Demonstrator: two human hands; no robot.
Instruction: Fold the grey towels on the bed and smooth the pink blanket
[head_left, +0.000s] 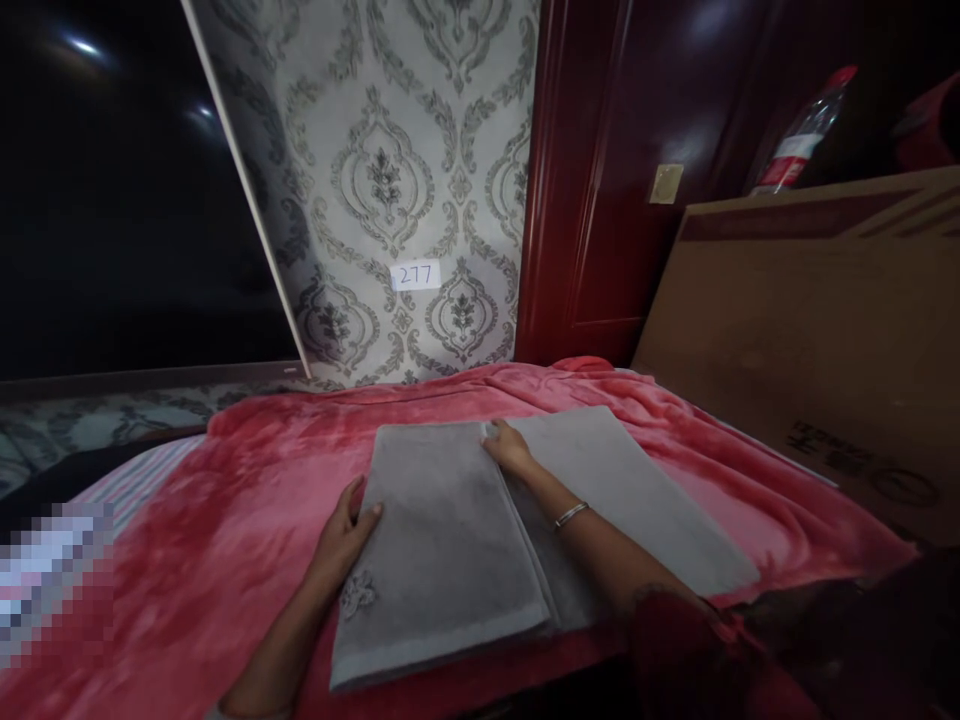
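Note:
A grey cloth (450,540) lies partly folded in front of me, its left part doubled over in layers and its right part spread flatter. A small raised flower-like ornament (358,594) sits near its lower left corner. My right hand (510,447) pinches the far edge of the cloth, where the folded layer ends. At the left edge rests my left hand (349,530), thumb on the cloth and fingers apart from it. Some of the left fingertips are hard to make out.
Under the cloth is a rumpled red plush blanket (262,490). A large dark screen (135,200) stands at the left. To the right is a big cardboard box (810,320) with a plastic bottle (799,150) on it. A patterned wall and dark red door (577,200) are behind.

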